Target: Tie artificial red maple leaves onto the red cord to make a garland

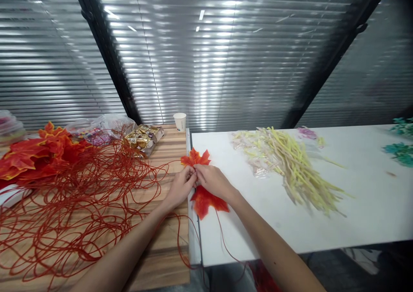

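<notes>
You're working at the centre of the frame, your left hand [183,182] and right hand [213,180] meeting at the base of the upper leaf [196,156]. Judging by the pose, you're doing fine fingertip work where leaf and cord [222,236] are coming close together. Both grips are closing, fingertips together; whether they're pinching leaf, cord or both, I cannot tell (your own fingers are hiding it).

The upper leaf is spreading just beyond your fingertips, while the lower leaf [208,203] is lying nearer you, partly under your right hand, over the white worktop [241,240]. The cord is trailing from beside it towards the bottom of the frame. More cord is tangling across the wooden worktop at left, near the leaf pile [48,154]. Any next move is probably calling for a steady pinch and some slack, without creasing the leaf.
</notes>
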The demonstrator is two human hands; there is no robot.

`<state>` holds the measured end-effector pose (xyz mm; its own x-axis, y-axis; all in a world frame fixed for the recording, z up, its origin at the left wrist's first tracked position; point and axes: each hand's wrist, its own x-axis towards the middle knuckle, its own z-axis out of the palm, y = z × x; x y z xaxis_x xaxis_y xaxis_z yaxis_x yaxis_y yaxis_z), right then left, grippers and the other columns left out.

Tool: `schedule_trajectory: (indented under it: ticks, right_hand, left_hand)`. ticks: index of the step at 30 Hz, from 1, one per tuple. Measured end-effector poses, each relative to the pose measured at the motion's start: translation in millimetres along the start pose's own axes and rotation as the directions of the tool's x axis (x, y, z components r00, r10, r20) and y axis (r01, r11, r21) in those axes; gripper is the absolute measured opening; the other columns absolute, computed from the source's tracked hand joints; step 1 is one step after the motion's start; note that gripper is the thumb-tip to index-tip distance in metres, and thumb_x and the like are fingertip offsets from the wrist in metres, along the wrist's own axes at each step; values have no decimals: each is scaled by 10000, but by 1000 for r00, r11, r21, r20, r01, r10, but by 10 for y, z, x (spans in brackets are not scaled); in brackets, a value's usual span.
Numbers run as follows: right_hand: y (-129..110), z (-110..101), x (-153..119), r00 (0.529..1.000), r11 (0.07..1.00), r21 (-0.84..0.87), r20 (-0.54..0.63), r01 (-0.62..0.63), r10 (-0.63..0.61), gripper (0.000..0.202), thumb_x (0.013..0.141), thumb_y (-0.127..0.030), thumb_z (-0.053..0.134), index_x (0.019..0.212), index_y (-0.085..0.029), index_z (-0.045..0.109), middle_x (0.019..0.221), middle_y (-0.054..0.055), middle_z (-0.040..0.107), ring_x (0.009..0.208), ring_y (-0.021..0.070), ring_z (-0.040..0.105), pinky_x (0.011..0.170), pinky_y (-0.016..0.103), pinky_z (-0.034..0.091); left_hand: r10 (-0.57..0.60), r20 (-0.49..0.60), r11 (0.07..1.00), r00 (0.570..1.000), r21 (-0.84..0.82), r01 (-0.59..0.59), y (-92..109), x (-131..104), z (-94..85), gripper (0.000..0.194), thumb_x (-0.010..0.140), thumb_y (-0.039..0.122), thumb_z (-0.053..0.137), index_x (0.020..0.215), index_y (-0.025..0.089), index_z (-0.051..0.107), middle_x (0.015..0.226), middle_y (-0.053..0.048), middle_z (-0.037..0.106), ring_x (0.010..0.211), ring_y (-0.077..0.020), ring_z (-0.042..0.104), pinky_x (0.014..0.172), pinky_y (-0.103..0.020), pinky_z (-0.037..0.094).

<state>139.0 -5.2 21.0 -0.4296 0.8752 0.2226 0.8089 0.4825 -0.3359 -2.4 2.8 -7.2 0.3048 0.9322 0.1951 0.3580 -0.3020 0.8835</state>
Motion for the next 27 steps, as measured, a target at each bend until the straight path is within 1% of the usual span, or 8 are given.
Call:
schedule_trajectory:
  ticks: [8,12,15,18,22,27]
  right_hand:
    - [12,20,17,997,999,27,-69,28,-26,185,871,-154,342,896,-155,526,797,44,606,704,129,549,617,214,331]
    - [18,25,16,991,994,87,-127,62,-51,184,863,-141,355,895,-159,535,782,33,607,689,126,549,620,213,351]
    - [29,29,14,982,985,147,-179,87,-60,193,865,-148,362,908,-166,550,806,31,614,717,127,556,650,218,374]
    - [35,24,13,965,969,212,-252,125,-70,208,866,-164,373,957,-171,561,848,35,620,760,129,560,699,232,392]
    - [24,7,13,926,927,309,-366,210,-87,218,870,-194,388,980,-178,575,880,37,617,784,124,554,725,237,410]
    - [7,30,24,907,888,380,-410,260,-90,213,862,-198,407,995,-181,574,871,37,606,771,121,553,708,235,430]
  left_hand:
    - [-2,-22,999,1000,-46,1,7,-7,2,185,819,332,395,748,174,460,557,39,503,519,-106,510,558,-227,387]
    - [24,-32,996,999,-87,-27,24,-9,9,203,830,352,382,774,173,459,557,42,488,495,-96,493,552,-226,387]
    - [39,-56,989,998,-140,-47,41,-10,13,203,827,361,392,783,173,455,588,37,484,489,-86,477,541,-221,387]
    - [54,-89,979,995,-193,-70,63,-18,11,202,829,368,392,791,176,442,637,28,495,494,-78,468,527,-215,385]
    - [67,-136,963,988,-250,-100,83,-32,8,204,832,370,393,796,174,436,651,21,493,498,-75,461,512,-209,378]
    - [48,-182,942,982,-318,-105,67,-20,14,198,823,369,419,785,175,428,626,34,471,482,-70,455,479,-200,372]
